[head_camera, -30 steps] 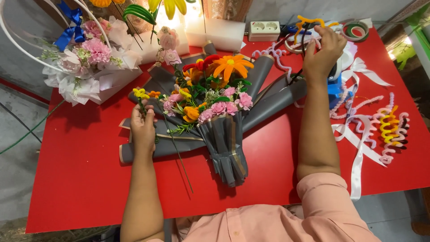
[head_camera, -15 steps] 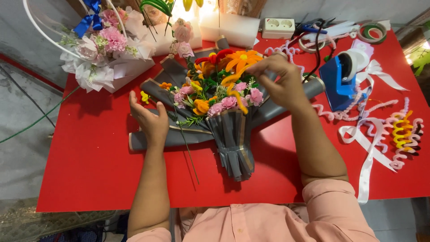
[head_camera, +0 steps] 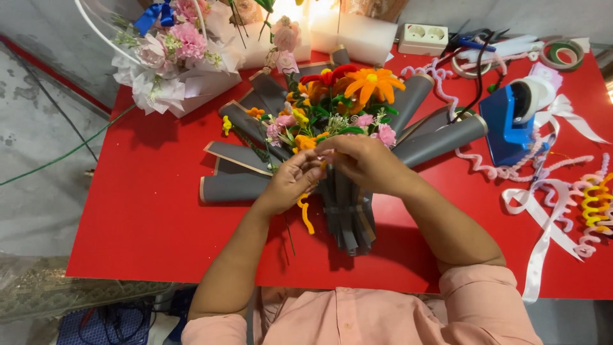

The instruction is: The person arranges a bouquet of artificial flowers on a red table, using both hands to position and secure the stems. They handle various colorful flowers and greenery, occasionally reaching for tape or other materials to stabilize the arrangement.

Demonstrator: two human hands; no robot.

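A bouquet of small orange, pink and yellow flowers (head_camera: 338,105) lies in rolled grey wrapping paper (head_camera: 440,137) on a red table (head_camera: 147,211). Both hands meet over the bouquet's stem end. My left hand (head_camera: 290,182) and my right hand (head_camera: 364,163) pinch the top of an orange curled pipe cleaner (head_camera: 305,214), which hangs down below the left hand. The fingertips touch each other just under the flower heads. The grey wrap's gathered base (head_camera: 348,223) points toward me.
A second bouquet in white paper with a blue bow (head_camera: 172,57) sits at the back left. To the right stand a blue tape dispenser (head_camera: 507,124), white ribbon (head_camera: 543,236), pink and yellow curled pipe cleaners (head_camera: 594,204), scissors (head_camera: 472,43), tape rolls (head_camera: 562,54) and a white socket block (head_camera: 424,38).
My right hand came back from the far right of the table to the bouquet's middle. My left hand shifted right to meet it, and the orange curled pipe cleaner is now held between them.
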